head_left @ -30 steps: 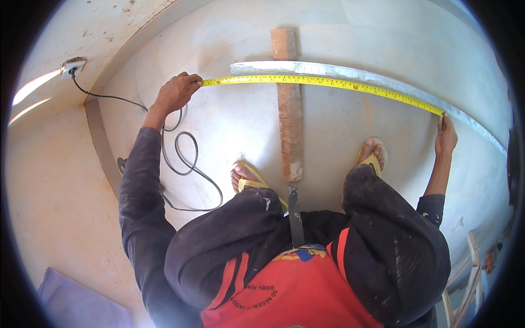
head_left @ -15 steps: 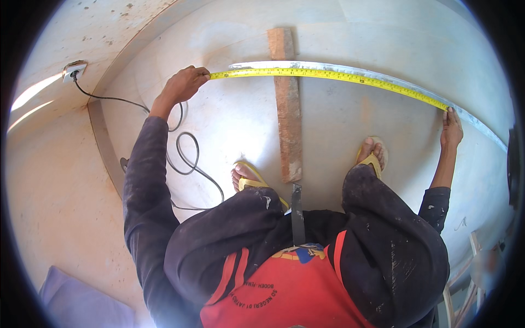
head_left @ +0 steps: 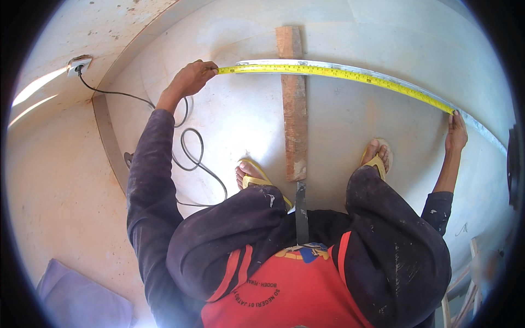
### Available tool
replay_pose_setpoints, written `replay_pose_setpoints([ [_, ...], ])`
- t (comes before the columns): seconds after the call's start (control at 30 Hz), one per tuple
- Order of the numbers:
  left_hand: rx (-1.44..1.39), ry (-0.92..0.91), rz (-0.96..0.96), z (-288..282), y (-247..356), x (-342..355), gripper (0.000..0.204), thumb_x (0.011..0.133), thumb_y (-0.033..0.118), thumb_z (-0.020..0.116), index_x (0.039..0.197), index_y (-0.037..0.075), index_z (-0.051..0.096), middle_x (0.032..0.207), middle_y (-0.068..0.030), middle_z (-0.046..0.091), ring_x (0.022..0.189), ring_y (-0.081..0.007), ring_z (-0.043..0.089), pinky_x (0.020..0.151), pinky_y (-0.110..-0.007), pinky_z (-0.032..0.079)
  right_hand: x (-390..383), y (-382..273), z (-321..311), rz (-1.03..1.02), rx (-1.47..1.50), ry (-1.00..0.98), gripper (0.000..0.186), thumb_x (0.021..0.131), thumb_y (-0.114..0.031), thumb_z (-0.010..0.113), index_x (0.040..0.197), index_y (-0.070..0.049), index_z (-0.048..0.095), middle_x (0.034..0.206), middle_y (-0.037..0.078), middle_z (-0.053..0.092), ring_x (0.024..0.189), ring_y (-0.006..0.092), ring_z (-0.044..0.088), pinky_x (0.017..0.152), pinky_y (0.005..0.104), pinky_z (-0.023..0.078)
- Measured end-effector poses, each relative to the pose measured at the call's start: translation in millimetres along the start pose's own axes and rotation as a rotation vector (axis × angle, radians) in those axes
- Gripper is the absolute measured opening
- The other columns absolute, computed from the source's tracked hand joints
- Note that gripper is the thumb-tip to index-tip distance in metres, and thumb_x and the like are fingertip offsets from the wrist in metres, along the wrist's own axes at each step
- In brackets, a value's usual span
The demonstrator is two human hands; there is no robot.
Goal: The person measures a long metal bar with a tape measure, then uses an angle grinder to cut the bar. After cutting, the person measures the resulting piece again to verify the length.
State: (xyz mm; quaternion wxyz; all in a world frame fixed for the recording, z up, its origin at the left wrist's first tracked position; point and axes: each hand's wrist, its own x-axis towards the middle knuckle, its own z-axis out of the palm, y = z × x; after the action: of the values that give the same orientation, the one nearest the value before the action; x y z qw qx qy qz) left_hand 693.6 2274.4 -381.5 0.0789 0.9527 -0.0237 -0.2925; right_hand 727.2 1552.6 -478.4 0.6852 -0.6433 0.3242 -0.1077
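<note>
A yellow tape measure (head_left: 355,77) stretches between my two hands, along a long pale metal-looking strip (head_left: 486,135). My left hand (head_left: 192,80) is closed, pinching the blade's left end just beyond the strip's end. At the far right, my right hand (head_left: 457,134) has its fingers closed on the blade's other end, next to the strip. No tape case can be made out. A rough wooden board (head_left: 295,128) lies crosswise beneath strip and tape. From its near end, a dark flat bar (head_left: 301,213) runs toward my lap.
Left of my legs, a black cable (head_left: 199,147) loops over the floor from a wall socket (head_left: 80,66). My sandalled feet (head_left: 252,174) flank the board. A purplish cloth (head_left: 85,298) lies at the lower left. Pale wooden framing (head_left: 469,290) stands at the lower right.
The scene sits slightly farther right in the picture. Both hands keep their hold on the tape, with little visible change against the strip.
</note>
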Motion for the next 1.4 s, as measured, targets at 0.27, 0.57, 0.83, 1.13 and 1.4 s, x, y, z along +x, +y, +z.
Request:
replay_pose_setpoints([
  [0.27, -0.032, -0.022, -0.005, -4.0, 6.0, 0.5, 0.033, 0.097, 0.029, 0.047, 0.112, 0.005, 0.064, 0.102, -0.0183, 0.064, 0.092, -0.0327, 0.062, 0.083, -0.040, 0.048, -7.7, -3.8, 7.3, -0.010, 0.016, 0.020, 0.038, 0.089, 0.001, 0.061, 0.121, 0.017, 0.049, 0.125, 0.020, 0.054, 0.114, 0.0246, 0.056, 0.098, 0.0317, 0.052],
  [0.57, -0.096, -0.031, 0.022, 2.4, 12.3, 10.6, 0.035, 0.097, 0.031, 0.048, 0.112, 0.004, 0.065, 0.107, -0.0194, 0.064, 0.095, -0.0326, 0.062, 0.086, -0.038, 0.048, 13.1, 4.8, -6.3, -0.045, -0.011, 0.062, 0.040, 0.088, 0.000, 0.062, 0.122, 0.017, 0.049, 0.122, 0.020, 0.056, 0.112, 0.0253, 0.058, 0.096, 0.0312, 0.053],
  [0.83, -0.075, -0.060, -0.028, 2.6, 19.1, 13.5, 0.034, 0.096, 0.033, 0.049, 0.111, 0.008, 0.066, 0.107, -0.0184, 0.065, 0.093, -0.0320, 0.063, 0.084, -0.039, 0.049, 7.2, 1.7, -2.7, -0.052, -0.070, 0.081, 0.037, 0.089, -0.001, 0.062, 0.119, 0.017, 0.051, 0.119, 0.019, 0.058, 0.108, 0.0245, 0.060, 0.094, 0.0308, 0.054],
  [1.13, 0.001, -0.064, -0.095, 1.1, 26.0, 15.6, 0.037, 0.096, 0.039, 0.049, 0.111, 0.010, 0.067, 0.106, -0.0167, 0.066, 0.093, -0.0310, 0.064, 0.081, -0.040, 0.050, 13.8, 6.1, -7.4, -0.063, -0.127, 0.080, 0.033, 0.088, -0.002, 0.063, 0.116, 0.015, 0.055, 0.116, 0.018, 0.060, 0.103, 0.0223, 0.062, 0.089, 0.0278, 0.056],
  [1.4, 0.030, -0.022, -0.088, 8.8, 16.4, 17.7, 0.039, 0.094, 0.046, 0.049, 0.109, 0.015, 0.069, 0.096, -0.0126, 0.070, 0.087, -0.0297, 0.066, 0.077, -0.042, 0.051, 2.5, -4.9, -1.2, -0.075, -0.171, 0.051, 0.034, 0.088, -0.003, 0.063, 0.117, 0.015, 0.055, 0.119, 0.019, 0.059, 0.104, 0.0221, 0.061, 0.089, 0.0265, 0.056],
])
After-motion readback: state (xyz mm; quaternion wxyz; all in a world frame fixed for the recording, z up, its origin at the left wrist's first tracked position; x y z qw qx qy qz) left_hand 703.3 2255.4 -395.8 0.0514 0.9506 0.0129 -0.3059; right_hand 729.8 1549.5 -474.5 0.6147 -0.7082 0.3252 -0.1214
